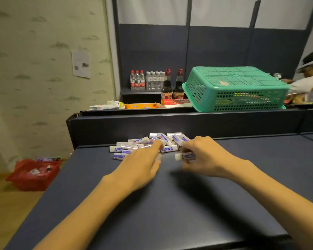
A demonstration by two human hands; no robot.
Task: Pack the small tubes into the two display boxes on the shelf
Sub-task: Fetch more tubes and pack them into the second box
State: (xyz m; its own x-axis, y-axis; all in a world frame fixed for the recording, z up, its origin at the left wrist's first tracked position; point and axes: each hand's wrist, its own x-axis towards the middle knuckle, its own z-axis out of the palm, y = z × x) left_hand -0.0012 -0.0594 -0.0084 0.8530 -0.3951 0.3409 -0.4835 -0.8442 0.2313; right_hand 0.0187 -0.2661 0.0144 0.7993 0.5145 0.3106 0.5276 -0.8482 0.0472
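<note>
- The right hand (200, 156) is pinching a few tubes (185, 156) in curled fingers.
- The left hand (143, 163) is lying flat, fingers straight, touching the pile (145, 144) on the shelf (170, 204).

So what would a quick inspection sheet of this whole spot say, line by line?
Surface: dark blue shelf top, bare in front of the hands.
Job's things: loose pile of small white tubes at the shelf's back edge; no display boxes seen.
Clutter: upturned green basket, water bottles, two dark bottles and snack packets on the ledges behind.
Grippers: left hand reaches into the pile, its fingers blurred; right hand grips a few tubes.
Cables: nothing seen.
Surroundings: red basket on the floor at left, paper notice on the wall, another person at far right.
</note>
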